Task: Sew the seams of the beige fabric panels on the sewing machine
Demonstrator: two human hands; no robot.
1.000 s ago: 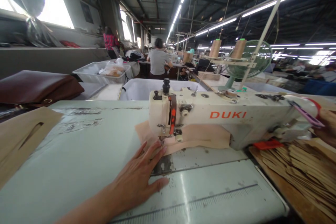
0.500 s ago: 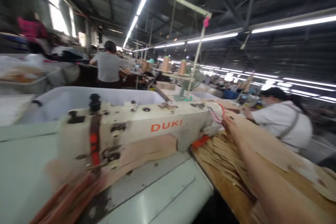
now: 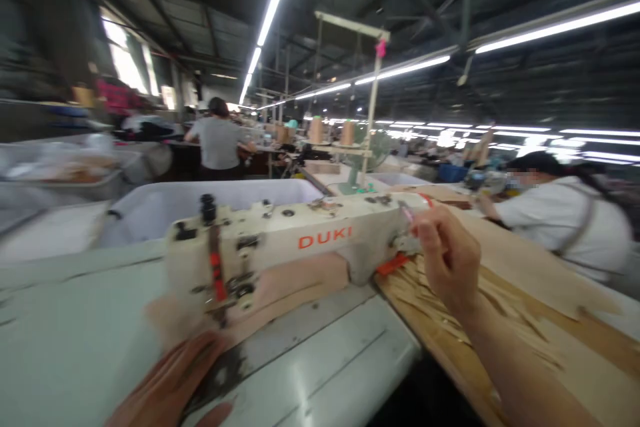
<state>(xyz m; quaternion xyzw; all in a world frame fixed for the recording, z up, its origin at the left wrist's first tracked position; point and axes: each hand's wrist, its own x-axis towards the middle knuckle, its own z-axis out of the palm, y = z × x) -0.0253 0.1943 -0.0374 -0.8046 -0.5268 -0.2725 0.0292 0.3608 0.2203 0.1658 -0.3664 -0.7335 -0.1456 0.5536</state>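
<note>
A white sewing machine marked DUKI stands across the bench, its needle end at the left. Beige fabric lies under its arm and around the needle area. My left hand rests at the near edge of this fabric, beside the needle end, fingers stretched and thumb apart. At the machine's right end, my right hand is raised with its fingers curled in. A slim pink-purple item shows just beside those fingers; whether they grip it is hidden.
Right of the machine, a wooden board carries beige cut pieces. A white bin stands behind the machine, near a thread stand with cones. One co-worker sits at the right, another further back.
My right hand has gone from reaching out at the machine's right end to being curled and lifted nearer to me. My left hand stays by the fabric. The view has shifted slightly.
</note>
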